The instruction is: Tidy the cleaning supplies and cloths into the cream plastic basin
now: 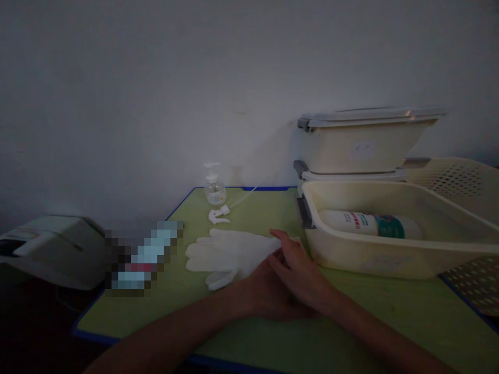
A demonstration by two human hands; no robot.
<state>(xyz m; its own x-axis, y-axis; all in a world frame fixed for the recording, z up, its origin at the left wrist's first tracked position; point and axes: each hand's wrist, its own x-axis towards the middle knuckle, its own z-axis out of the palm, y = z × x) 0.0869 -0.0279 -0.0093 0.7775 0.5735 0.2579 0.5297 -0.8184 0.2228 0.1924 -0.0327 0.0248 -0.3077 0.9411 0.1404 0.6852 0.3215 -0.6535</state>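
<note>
My right hand (304,270) lies across the top of my left hand (268,291), low over the green table. Its fingers reach out over the back of the left hand, one raised a little. The left hand's fingers are mostly hidden beneath it. Just beyond my hands, a white glove (226,253) lies flat, fingers pointing left. Behind the glove are a white trigger spray head (220,213) with a thin tube and a small clear pump bottle (215,192). A white bottle with a green label band (366,224) rests on its side in a cream bin (374,254).
Two lidded storage boxes (343,148) are stacked behind the bin. At right stands a perforated basket (456,179). A pixelated flat object (150,254) is on the table's (175,311) left edge. A white appliance (62,249) sits farther left. A wall rises behind.
</note>
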